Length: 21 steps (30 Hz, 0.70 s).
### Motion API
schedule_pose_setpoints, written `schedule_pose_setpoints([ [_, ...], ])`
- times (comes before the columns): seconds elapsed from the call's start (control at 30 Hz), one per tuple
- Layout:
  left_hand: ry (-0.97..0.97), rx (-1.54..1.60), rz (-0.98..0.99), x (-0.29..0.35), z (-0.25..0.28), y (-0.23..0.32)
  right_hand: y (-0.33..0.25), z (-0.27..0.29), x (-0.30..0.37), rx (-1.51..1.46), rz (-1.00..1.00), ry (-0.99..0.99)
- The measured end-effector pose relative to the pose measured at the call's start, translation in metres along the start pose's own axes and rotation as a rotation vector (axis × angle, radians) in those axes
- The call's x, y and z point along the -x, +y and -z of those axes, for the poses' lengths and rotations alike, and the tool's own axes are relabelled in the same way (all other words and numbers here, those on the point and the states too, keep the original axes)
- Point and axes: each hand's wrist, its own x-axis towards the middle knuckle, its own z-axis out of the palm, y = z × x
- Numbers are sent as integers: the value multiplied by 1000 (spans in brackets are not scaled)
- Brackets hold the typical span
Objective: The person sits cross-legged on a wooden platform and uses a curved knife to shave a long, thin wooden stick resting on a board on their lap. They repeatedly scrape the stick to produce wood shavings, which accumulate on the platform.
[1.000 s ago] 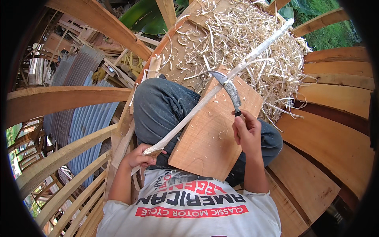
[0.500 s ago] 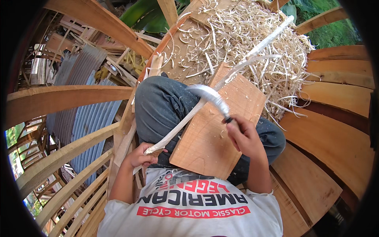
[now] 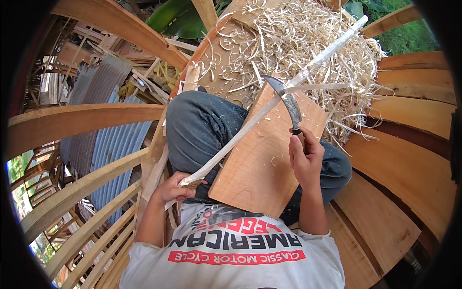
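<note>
My left hand (image 3: 177, 188) is closed round the near end of a long pale wooden stick (image 3: 240, 135), which slants up to the far right across a board. The brown wooden board (image 3: 264, 159) lies over my lap, tilted. In my right hand (image 3: 307, 153) is a sickle (image 3: 290, 107) with a dark curved blade, gripped by its short wooden handle. The blade meets the stick near the board's far corner. From that spot a thin strip (image 3: 320, 87) sticks out to the right, seemingly still joined to the stick.
A big heap of curled shavings (image 3: 313, 43) covers the far floor. Curved planks (image 3: 404, 178) rise on my right. Wooden ribs (image 3: 82, 125) and slats stand at my left, with corrugated metal sheets (image 3: 115, 159) beyond them. My bent knees (image 3: 197, 130) flank the board.
My right hand and the sickle have moved up and away along the stick, and the blade has turned from pointing left to pointing up. The left hand keeps its grip on the stick.
</note>
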Motion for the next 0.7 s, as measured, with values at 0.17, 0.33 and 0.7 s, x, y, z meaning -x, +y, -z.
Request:
schedule_pose_setpoints([
  [0.17,1,2,1,0,-1,2,-4,-3,-5,358,252,74],
  [0.33,10,28,11,1,-2,2,-23,14,-10,16,-211,-340],
  [0.7,52,-6,16,-1,-7,6,-24,28,-18,38,-225,-537],
])
